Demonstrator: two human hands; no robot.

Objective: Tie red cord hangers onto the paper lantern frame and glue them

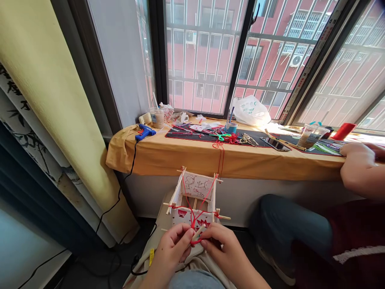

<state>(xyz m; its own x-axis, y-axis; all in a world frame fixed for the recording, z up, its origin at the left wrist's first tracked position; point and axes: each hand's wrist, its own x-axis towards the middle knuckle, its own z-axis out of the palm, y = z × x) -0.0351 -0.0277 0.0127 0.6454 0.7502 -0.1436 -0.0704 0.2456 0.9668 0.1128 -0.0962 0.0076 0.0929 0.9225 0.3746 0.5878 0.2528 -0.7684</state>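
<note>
A box-shaped lantern frame [197, 185] of thin wooden sticks and white decorated panels rests on my lap. Red cords run from its corners and gather toward my hands. My left hand [177, 243] is closed, pinching the gathered red cord [193, 218]. Close beside it, my right hand [221, 245] is closed on more of the red cord, around a short pale wooden stick [199, 232]. The stick lies tilted between my fingertips. Which fingers bear on the stick is partly hidden.
On the cloth-covered ledge [180, 154] lie a blue glue gun [145, 132], green scissors [221, 137], a phone [275, 143], drink cups [311, 134] and a plastic bag [252, 110]. A black cable [120, 190] hangs at left. Another person's arm [361, 164] and leg [294, 220] are at right.
</note>
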